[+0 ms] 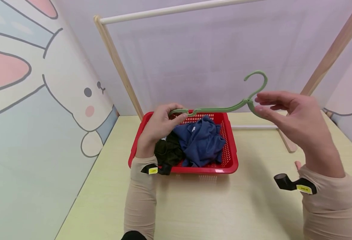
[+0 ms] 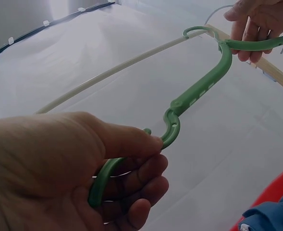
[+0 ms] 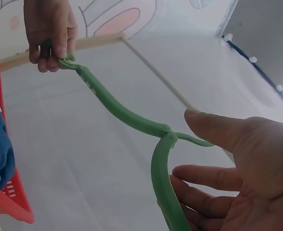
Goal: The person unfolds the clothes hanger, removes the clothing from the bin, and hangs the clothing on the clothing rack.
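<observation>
A green plastic clothes hanger (image 1: 221, 109) is held up over the basket, its hook rising to the right of its middle. My left hand (image 1: 159, 125) grips one end, pinching the notched tip between thumb and fingers, as the left wrist view shows along the hanger's arm (image 2: 201, 91). By the hook's base is my right hand (image 1: 302, 120), thumb and fingers spread apart. In the right wrist view its fingers lie behind or against the hanger's other arm (image 3: 160, 168), and the thumb stands off it; whether the fingers touch it I cannot tell.
Beneath the hanger, a red basket (image 1: 194, 170) holds a crumpled blue garment (image 1: 204, 143) and a dark green one (image 1: 168, 150). Behind stands a rack with a white top bar (image 1: 169, 11), wooden posts (image 1: 118, 63) and a low white rod (image 1: 254, 127). A rabbit-printed wall panel (image 1: 67, 86) borders the left.
</observation>
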The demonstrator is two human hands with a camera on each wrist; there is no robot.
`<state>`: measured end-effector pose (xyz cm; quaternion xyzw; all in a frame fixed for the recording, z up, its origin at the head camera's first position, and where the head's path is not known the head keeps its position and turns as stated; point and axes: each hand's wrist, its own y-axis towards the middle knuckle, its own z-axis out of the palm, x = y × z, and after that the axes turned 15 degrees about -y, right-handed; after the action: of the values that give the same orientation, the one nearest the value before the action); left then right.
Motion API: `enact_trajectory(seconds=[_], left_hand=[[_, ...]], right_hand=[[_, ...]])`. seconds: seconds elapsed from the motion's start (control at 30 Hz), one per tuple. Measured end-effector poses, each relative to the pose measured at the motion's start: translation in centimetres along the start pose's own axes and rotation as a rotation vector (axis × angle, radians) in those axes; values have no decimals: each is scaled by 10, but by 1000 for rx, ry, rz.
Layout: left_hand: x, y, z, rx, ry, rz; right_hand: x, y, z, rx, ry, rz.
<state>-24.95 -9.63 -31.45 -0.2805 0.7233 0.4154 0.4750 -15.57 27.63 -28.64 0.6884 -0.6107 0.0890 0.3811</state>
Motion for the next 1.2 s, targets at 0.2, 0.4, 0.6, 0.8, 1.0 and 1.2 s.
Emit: enact_trajectory(seconds=[0.2,0.4,0.6,0.8,1.0,1.2], left_hand=[[2,3,6,42,4,2],[3,4,10,76,11,14],[2,4,12,76,-2,15],[3,5,13,81,-7,15],[2,5,13,84,6,18],[3,5,13,66,2,12]], right_hand=[[0,1,3,29,-4,1],[1,1,6,47,33,13],[2,2,8,51,21,14],[1,0,7,41,11,41],[1,-1,6,49,33,65],[2,-2,3,72,53,83]])
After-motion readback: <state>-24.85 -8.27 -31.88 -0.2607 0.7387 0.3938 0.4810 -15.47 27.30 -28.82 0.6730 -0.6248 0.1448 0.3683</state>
